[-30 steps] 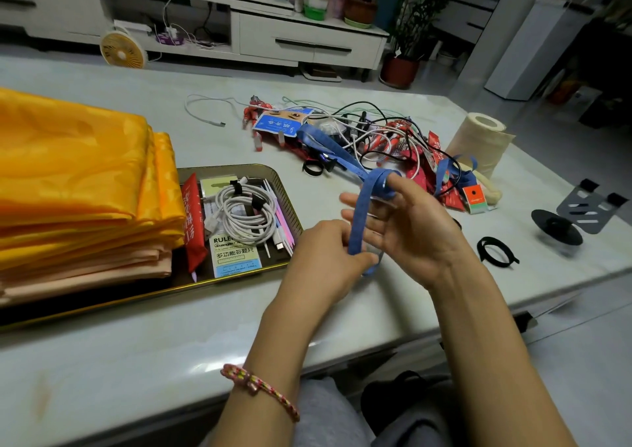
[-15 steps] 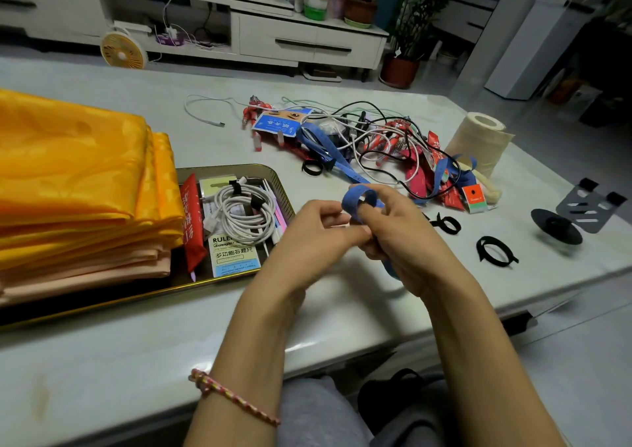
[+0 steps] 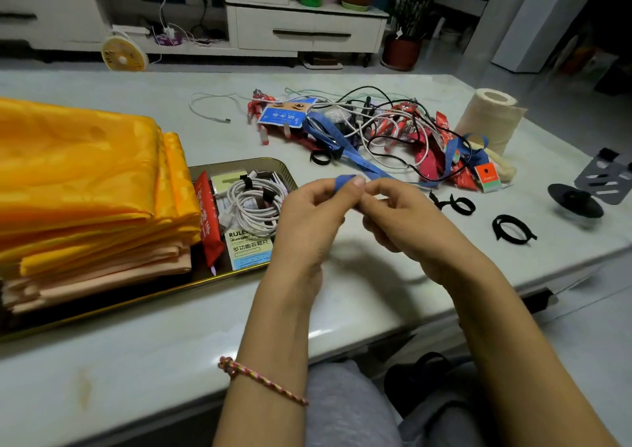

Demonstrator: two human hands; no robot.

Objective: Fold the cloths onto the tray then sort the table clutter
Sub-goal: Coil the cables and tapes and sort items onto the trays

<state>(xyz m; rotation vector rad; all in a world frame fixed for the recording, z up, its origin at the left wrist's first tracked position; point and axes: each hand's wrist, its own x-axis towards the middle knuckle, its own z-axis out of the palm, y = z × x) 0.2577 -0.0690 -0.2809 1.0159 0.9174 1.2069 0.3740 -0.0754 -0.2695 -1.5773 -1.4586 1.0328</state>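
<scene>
Nearest, a grey-clad lap shows below the edge of the pale table [image 3: 136, 361], and both forearms reach over it, the left wrist wearing a braided bracelet [image 3: 263, 380]. Above the tabletop the two hands meet. The left hand [image 3: 307, 221] pinches the folded end of a blue strap [image 3: 355, 160] between thumb and forefinger. The right hand [image 3: 407, 222] is curled, its fingertips closed on the same strap just beside the left thumb. From that pinch the strap runs away and slightly leftward into the clutter pile [image 3: 393, 128]. Left of the hands lies a gold-rimmed tray [image 3: 239, 164]. It carries a stack of folded cloths [image 3: 85, 180], orange on top and peach beneath. Beside the stack in the tray lie a red packet [image 3: 209, 221], a coiled white cable [image 3: 254, 207] bound with black ties, and a ruler card [image 3: 248, 245]. Right of the hands, two black loops [image 3: 456, 204] [image 3: 513, 230] lie on the table, with a black stand [image 3: 578, 203] beyond them near the edge. Farther back, the pile is a tangle of black and white cords, red packets and a blue card. A loose white cable [image 3: 208, 106] lies to its left and a paper roll [image 3: 489, 118] stands at its right. Beyond the table, a small yellow fan [image 3: 123, 57] sits on the floor before a white cabinet [image 3: 307, 31].
</scene>
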